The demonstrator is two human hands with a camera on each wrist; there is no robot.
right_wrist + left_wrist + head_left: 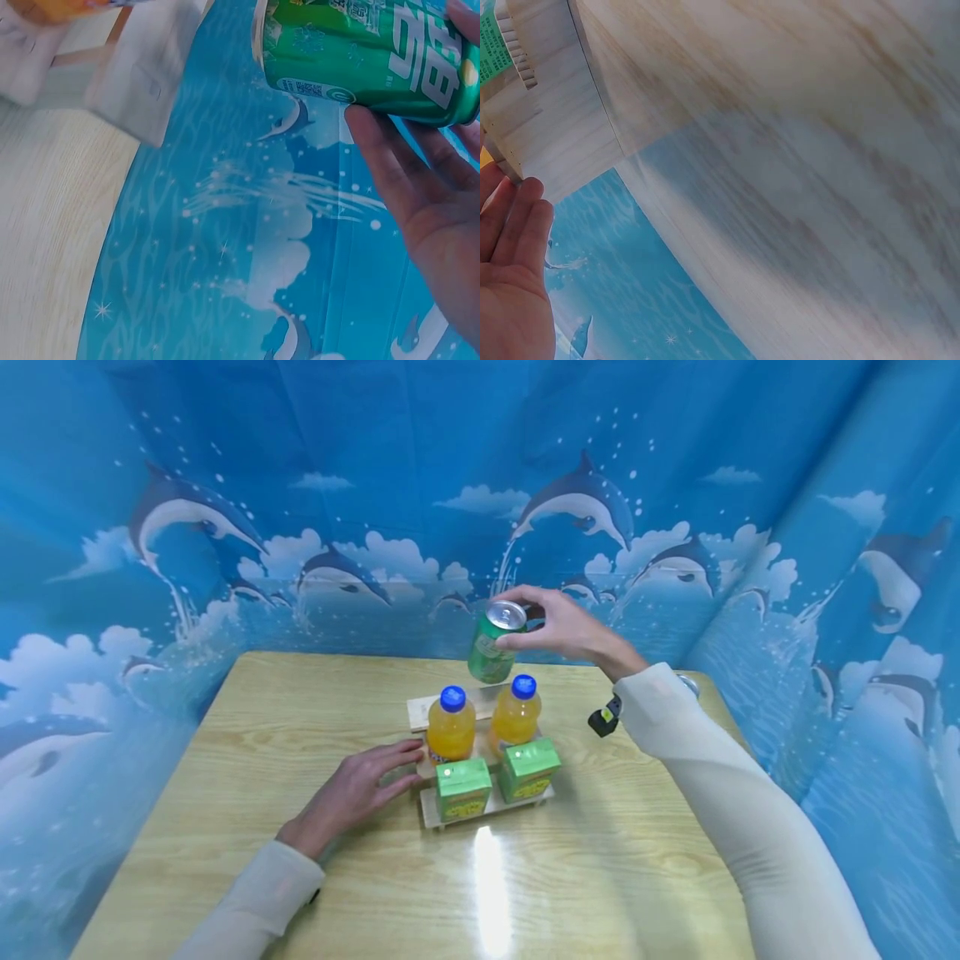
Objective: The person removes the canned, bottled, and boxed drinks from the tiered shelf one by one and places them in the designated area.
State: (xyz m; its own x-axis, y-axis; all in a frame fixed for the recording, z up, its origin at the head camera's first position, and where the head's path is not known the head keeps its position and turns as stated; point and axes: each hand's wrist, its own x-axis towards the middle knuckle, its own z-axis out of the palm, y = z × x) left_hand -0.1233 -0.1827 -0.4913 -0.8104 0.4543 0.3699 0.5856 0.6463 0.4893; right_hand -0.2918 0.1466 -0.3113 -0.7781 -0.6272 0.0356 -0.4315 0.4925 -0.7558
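Observation:
A green can (pixel 489 652) with a silver top is gripped by my right hand (pixel 558 625) above the back of a small stepped wooden rack (pixel 483 748). In the right wrist view the fingers wrap the can (pixel 360 56), beside the rack's pale back board (pixel 142 75). Two orange drink bottles with blue caps, one left (pixel 451 727) and one right (pixel 515 714), stand on the middle step. Two green boxes (pixel 463 789) (pixel 529 770) are on the front step. My left hand (pixel 360 785) touches the rack's left side with extended fingers, also in the left wrist view (pixel 514 262).
The rack stands on a light wooden table (pixel 300 710). Behind and to the right hangs a blue curtain (pixel 420 460) with dolphins. A silver round thing (pixel 688 685) shows partly behind my right sleeve, near the table's back right corner.

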